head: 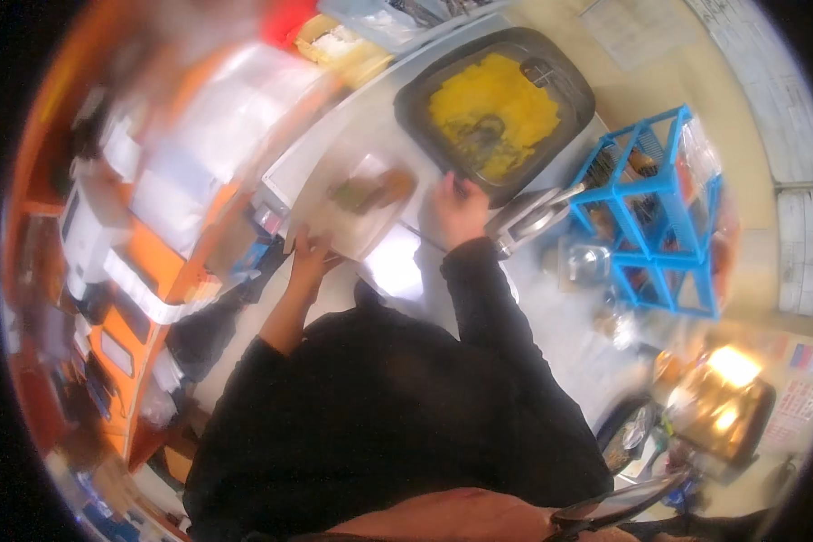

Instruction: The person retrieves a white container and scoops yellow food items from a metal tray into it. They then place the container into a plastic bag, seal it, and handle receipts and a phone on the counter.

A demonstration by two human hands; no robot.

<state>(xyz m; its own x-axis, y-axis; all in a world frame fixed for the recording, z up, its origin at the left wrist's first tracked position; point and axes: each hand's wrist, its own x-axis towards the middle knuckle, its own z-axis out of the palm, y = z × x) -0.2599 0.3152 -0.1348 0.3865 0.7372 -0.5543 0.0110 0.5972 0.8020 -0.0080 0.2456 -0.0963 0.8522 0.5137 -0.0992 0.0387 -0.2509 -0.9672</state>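
Observation:
My left hand grips the near left edge of a pale, shallow tray or board, on which lie something green and something brown, both blurred. My right hand has its fingers curled near the close rim of a dark rectangular pan; a small dark thing shows at its fingertips, too blurred to name. A thin dark line, perhaps a utensil's handle, runs beside this hand. Inside the pan a yellow, mashed-looking food is spread, thinner and darker at its near part. Right of the right hand stands a shiny metal holder.
A blue plastic rack with several compartments stands at the right, beside glass containers. Orange shelving with white goods fills the left. A yellow container with white contents and a bluish bin are at the top.

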